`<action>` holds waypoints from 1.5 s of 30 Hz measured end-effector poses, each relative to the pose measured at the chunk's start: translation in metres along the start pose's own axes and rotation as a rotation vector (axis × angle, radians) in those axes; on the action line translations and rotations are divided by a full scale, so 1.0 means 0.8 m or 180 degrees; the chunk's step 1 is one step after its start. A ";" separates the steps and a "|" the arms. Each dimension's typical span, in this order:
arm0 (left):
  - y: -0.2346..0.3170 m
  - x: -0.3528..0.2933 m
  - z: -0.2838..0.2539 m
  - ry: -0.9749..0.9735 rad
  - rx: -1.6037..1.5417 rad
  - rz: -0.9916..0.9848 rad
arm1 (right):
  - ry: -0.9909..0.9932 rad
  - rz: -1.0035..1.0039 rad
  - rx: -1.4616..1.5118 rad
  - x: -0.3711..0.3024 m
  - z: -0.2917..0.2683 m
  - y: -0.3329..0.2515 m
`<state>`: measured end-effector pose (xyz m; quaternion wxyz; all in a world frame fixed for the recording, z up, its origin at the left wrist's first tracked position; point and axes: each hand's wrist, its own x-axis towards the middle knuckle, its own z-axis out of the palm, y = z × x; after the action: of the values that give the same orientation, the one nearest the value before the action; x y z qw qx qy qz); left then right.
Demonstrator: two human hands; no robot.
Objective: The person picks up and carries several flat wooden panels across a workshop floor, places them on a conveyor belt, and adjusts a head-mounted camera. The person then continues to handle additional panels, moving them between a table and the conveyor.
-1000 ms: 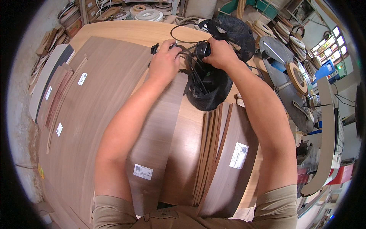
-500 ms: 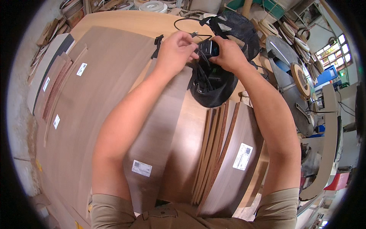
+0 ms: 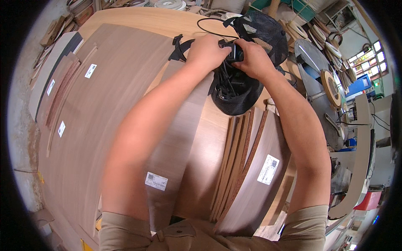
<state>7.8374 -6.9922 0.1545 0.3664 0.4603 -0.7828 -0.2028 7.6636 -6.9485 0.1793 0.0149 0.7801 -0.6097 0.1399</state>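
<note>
My right hand point(image 3: 254, 60) is closed round the right side of a small black box-shaped device point(image 3: 237, 52) with a glossy face. Against the device's left end, my left hand point(image 3: 208, 52) has its thumb on it and its other fingers bent behind, partly hidden. Whether a cable plug is between those fingers cannot be seen. Just below the device lies a black bag point(image 3: 240, 100), unzipped, with a bundle of dark cables point(image 3: 225, 81) inside. Its mesh part point(image 3: 268, 35) rises behind my right hand. A thin black cable point(image 3: 203, 28) loops out beyond my left hand.
Wood-grain boards point(image 3: 121, 79) with white labels cover the left of the table point(image 3: 138, 19). A stack of narrow panels point(image 3: 261, 167) lies near me on the right. A round-topped machine point(image 3: 312, 79) and rolls of edge strip point(image 3: 331, 50) stand beyond the table's right side.
My left hand has moved right, from holding a cable end beside the device to gripping the device's left end. My right hand stays on the device.
</note>
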 end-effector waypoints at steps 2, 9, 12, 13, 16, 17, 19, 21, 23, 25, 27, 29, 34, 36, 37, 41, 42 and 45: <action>-0.020 0.014 0.016 -0.0045 0.0114 -0.0097 | -0.0090 -0.0060 -0.0079 0.005 0.000 -0.009; -0.005 0.026 0.015 -0.1034 -0.0265 -0.0844 | 0.0060 -0.0521 -0.0230 0.003 0.004 0.004; -0.016 0.021 0.022 -0.0607 -0.0107 -0.0485 | 0.0099 -0.0605 -0.0309 0.008 0.007 0.008; -0.017 0.019 0.022 -0.0492 -0.0109 -0.0374 | 0.0072 -0.0470 -0.0361 0.010 0.008 0.012; -0.017 0.013 0.006 -0.0415 -0.0263 -0.0255 | -0.0033 -0.0168 -0.0235 0.012 0.002 0.025; -0.015 0.015 0.008 -0.0587 -0.0290 -0.0341 | 0.0058 -0.0169 -0.0156 0.007 -0.001 0.030; -0.027 0.015 0.015 -0.0575 -0.1050 -0.0675 | 0.0249 -0.0187 0.0096 0.005 -0.020 0.008; -0.029 0.014 0.021 -0.0489 -0.1691 -0.1078 | 0.0444 -0.0068 0.0391 -0.002 -0.043 -0.015; -0.053 0.012 0.035 0.0107 -0.1503 -0.1040 | 0.0817 0.0095 0.0497 -0.006 -0.064 -0.017; -0.015 -0.003 0.022 -0.0158 -0.1456 -0.1344 | 0.1187 0.0338 0.0941 -0.035 -0.084 0.004; -0.009 -0.021 0.011 0.0123 -0.0700 -0.0888 | 0.1519 0.0341 0.1713 -0.064 -0.127 -0.012; 0.006 -0.053 0.017 0.0317 -0.0180 -0.0113 | 0.1862 0.0403 0.2140 -0.103 -0.159 -0.009; 0.040 -0.094 0.056 -0.1299 0.0768 0.0644 | 0.2633 0.0792 0.3391 -0.190 -0.182 0.025; 0.031 -0.079 0.081 -0.1184 0.0664 0.0811 | 0.2606 0.1399 0.2811 -0.215 -0.173 0.042; 0.028 -0.074 0.093 -0.1045 0.0643 0.0713 | 0.2516 0.1690 0.2594 -0.227 -0.164 0.042; 0.027 -0.044 0.122 -0.0825 0.0825 0.0620 | 0.2187 0.2425 0.2688 -0.282 -0.122 0.071; 0.023 -0.035 0.124 -0.0803 0.0893 0.0572 | 0.2194 0.2548 0.2657 -0.288 -0.118 0.070; 0.015 -0.014 0.128 -0.0700 0.0930 0.0574 | 0.2253 0.2761 0.2530 -0.306 -0.118 0.069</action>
<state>7.7560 -6.9781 0.0917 0.2248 0.4117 -0.8772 -0.1025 7.5390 -6.7124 0.2041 -0.1316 0.3190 -0.7278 0.5927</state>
